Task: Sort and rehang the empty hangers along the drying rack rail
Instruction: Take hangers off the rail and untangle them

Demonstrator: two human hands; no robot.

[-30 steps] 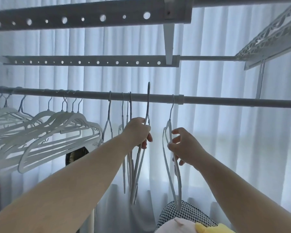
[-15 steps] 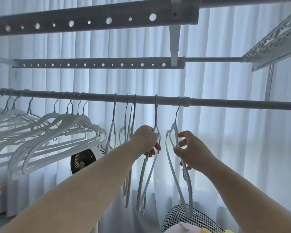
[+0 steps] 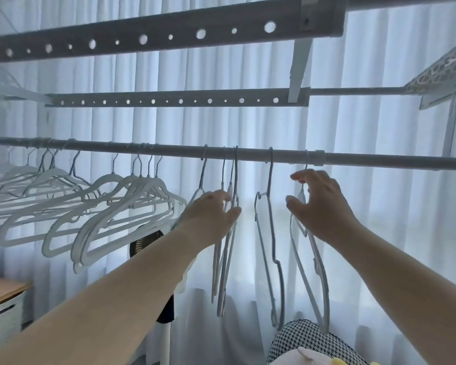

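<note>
Seemingly pinching the bunched hangers (image 3: 225, 272) with the left hand (image 3: 211, 212), at nine o'clock of the free hanger (image 3: 269, 177) on the rail (image 3: 379, 163). Right hand (image 3: 319, 204) spread wide, gripping nothing, at three o'clock by the end hanger (image 3: 323, 291). Risk: hooks tangling, or one knocked off, through a hasty sideways shove.

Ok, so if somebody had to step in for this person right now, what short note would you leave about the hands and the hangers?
Left hand: fingers at the bunch of thin hangers; whether it grips them is unclear.
Right hand: open, fingers spread by the neck of the rightmost hanger.
Things: every hanger in view is hooked on the rail. The wide hangers crowd the left, and one lone hanger hangs between the hands.
Done: nothing is off the rail.
Left: probably spacing the thin ones out evenly.
</note>
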